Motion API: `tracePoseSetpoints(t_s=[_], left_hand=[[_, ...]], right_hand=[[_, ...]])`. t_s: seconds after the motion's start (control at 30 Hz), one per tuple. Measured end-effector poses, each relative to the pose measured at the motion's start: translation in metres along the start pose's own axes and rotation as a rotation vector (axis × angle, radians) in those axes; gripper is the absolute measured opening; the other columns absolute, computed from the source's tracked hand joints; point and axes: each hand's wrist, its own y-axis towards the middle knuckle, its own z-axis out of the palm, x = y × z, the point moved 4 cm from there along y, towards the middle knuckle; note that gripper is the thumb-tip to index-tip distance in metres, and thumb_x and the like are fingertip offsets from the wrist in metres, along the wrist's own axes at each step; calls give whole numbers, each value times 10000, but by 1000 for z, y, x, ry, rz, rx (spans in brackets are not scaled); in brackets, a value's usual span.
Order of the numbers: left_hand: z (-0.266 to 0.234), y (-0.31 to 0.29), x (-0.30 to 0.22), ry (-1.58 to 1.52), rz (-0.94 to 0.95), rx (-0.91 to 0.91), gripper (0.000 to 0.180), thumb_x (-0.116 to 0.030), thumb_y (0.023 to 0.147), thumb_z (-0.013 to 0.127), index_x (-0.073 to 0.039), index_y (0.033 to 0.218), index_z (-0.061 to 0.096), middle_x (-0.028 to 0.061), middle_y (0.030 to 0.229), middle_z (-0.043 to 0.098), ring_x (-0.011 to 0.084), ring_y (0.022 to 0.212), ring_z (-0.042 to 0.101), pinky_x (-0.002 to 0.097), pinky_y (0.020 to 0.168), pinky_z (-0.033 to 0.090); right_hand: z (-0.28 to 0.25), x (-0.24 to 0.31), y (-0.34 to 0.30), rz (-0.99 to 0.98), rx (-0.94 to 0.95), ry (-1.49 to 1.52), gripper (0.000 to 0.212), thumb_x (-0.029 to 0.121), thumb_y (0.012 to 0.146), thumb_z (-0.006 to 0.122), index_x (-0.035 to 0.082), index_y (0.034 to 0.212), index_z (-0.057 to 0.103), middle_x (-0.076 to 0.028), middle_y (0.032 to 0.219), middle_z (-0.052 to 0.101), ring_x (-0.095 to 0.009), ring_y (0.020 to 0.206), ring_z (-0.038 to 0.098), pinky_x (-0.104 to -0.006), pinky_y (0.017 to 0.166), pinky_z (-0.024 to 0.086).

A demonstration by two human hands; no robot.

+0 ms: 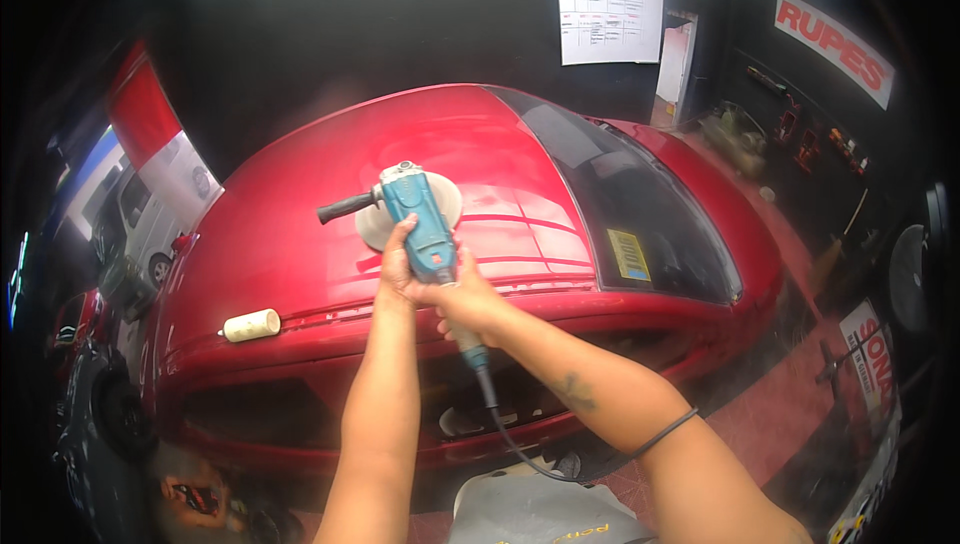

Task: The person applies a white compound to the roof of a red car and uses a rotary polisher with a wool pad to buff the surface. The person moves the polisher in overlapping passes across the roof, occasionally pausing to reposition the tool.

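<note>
A teal rotary polisher [420,219] with a round pale pad [447,199] rests over the red car roof [330,184], its pad facing down. A black side handle [347,208] sticks out to its left, with no hand on it. My left hand [398,269] grips the left side of the polisher's body, thumb along the casing. Wrapped round the rear grip is my right hand [468,299], just behind the left one. From the grip's end a black power cord [510,439] loops down and passes across my right forearm.
A cream bottle [252,326] lies on its side at the roof's near left edge. The windshield [630,204] with a yellow sticker is to the right. Dark walls carry papers [610,19] and hanging tools [810,144]. A white vehicle [145,214] stands far left.
</note>
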Motion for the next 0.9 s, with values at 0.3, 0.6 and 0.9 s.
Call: tracePoseSetpoints(t_s=[0.3,0.6,0.9], left_hand=[[47,58,113,66,-159,102,617,-451,1001,709,58,1325,581,236,1096,709,379,1007,743,564,938,632],[69,74,156,103,-156,87,562,-417,992,730,5,1336,589,210,1097,719,366,957,757,535,876,659],[61,53,111,72,-64,2,611,-447,986,721,21,1351,576,219,1079,700,388,1008,739,564,937,632]], right_hand=[[-94,-28,-33,178,-166,325,531,587,1026,554,133,1295,498,-114,848,668,-235,599,661,-441,538,575],[-142,-55,-41,168,-174,370,444,562,1059,567,225,1300,409,-71,817,618,-204,572,638,-425,498,554],[-109,-30,-26,146,-113,264,563,594,1067,573,213,1417,352,-87,854,612,-200,576,631,-416,496,552]])
